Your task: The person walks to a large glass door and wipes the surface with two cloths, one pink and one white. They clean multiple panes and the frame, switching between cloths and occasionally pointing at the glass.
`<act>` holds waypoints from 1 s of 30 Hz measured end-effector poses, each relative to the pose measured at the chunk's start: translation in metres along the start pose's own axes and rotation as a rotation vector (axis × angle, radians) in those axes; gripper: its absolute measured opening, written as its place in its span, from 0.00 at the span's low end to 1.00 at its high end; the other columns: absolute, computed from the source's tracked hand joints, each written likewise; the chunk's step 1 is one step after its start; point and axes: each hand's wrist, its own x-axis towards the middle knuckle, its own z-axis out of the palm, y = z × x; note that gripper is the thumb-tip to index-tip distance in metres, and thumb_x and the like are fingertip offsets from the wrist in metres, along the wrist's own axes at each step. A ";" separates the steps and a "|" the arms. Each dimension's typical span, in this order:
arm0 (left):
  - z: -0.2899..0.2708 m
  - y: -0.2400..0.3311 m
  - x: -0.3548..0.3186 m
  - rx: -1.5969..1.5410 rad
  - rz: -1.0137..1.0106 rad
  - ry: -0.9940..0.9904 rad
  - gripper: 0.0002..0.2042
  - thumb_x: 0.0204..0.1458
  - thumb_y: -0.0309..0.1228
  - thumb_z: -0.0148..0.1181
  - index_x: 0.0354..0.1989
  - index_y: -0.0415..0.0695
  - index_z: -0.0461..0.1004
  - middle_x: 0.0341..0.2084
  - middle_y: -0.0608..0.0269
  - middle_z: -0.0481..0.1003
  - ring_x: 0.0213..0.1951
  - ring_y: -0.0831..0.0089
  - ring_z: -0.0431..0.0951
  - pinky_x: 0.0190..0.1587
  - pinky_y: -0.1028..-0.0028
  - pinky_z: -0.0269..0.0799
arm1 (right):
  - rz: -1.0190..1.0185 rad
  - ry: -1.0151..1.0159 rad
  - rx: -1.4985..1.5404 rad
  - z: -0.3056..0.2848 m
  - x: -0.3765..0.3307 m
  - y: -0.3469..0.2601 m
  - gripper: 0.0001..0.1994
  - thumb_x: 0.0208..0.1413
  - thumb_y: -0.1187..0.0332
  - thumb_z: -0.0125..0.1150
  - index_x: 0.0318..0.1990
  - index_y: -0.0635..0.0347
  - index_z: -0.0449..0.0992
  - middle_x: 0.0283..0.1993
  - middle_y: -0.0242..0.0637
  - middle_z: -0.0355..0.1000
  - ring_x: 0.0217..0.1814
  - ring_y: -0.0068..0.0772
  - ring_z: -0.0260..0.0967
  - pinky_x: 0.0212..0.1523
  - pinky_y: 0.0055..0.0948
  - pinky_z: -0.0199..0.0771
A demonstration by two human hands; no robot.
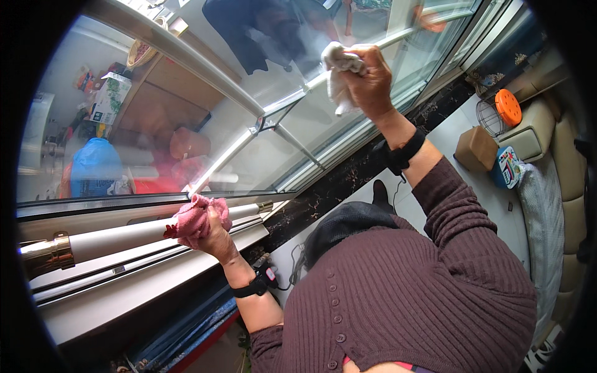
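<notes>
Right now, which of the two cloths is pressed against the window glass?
The white cloth, bunched in the right hand high on the glass. The pink cloth, in the left hand, wraps the white rod.

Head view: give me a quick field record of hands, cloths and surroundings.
left hand: grips a pink cloth against a white rod
right hand: presses a white cloth on the window glass
wrists: a black band on each
rod end: brass-coloured cap
floor, right side: brown box, wire basket with orange lid, beige sofa
</notes>
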 end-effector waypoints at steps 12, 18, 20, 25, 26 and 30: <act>0.013 0.009 -0.007 0.080 -0.014 0.098 0.21 0.53 0.08 0.58 0.52 0.42 0.68 0.40 0.59 0.78 0.20 0.77 0.69 0.16 0.82 0.61 | -0.198 -0.102 -0.360 0.032 -0.046 -0.023 0.20 0.47 0.78 0.69 0.49 0.55 0.76 0.44 0.42 0.69 0.42 0.44 0.74 0.35 0.37 0.82; 0.020 0.017 -0.003 0.110 0.159 0.060 0.11 0.54 0.09 0.59 0.40 0.37 0.69 0.30 0.53 0.75 0.19 0.75 0.71 0.19 0.78 0.72 | -0.064 -0.077 -0.205 -0.012 -0.020 0.016 0.15 0.45 0.76 0.73 0.42 0.54 0.79 0.39 0.40 0.71 0.39 0.45 0.75 0.32 0.38 0.79; 0.022 0.017 -0.001 0.031 0.131 0.106 0.11 0.53 0.09 0.59 0.40 0.37 0.69 0.29 0.54 0.74 0.19 0.76 0.70 0.18 0.78 0.69 | 0.283 0.053 -0.123 -0.039 0.009 0.041 0.15 0.46 0.79 0.69 0.43 0.58 0.78 0.41 0.41 0.71 0.40 0.45 0.75 0.39 0.40 0.78; 0.020 0.016 -0.001 0.022 0.065 0.034 0.13 0.52 0.10 0.57 0.43 0.38 0.72 0.28 0.56 0.75 0.20 0.74 0.73 0.23 0.74 0.77 | 0.299 0.311 -0.241 -0.054 0.052 0.052 0.16 0.52 0.82 0.69 0.47 0.61 0.75 0.42 0.36 0.75 0.40 0.31 0.76 0.42 0.32 0.79; 0.020 0.016 -0.001 0.014 0.058 0.042 0.11 0.53 0.10 0.56 0.42 0.37 0.71 0.27 0.56 0.74 0.19 0.75 0.72 0.23 0.75 0.76 | 0.263 0.256 -0.240 -0.043 0.046 0.039 0.19 0.45 0.81 0.67 0.47 0.62 0.74 0.45 0.48 0.70 0.44 0.57 0.71 0.46 0.45 0.74; 0.020 0.015 -0.001 0.056 0.057 0.020 0.09 0.54 0.11 0.56 0.40 0.37 0.70 0.25 0.60 0.72 0.18 0.78 0.69 0.20 0.79 0.70 | -0.121 -0.038 -0.169 0.002 0.010 -0.028 0.23 0.46 0.78 0.69 0.52 0.61 0.74 0.47 0.44 0.69 0.47 0.47 0.73 0.45 0.41 0.79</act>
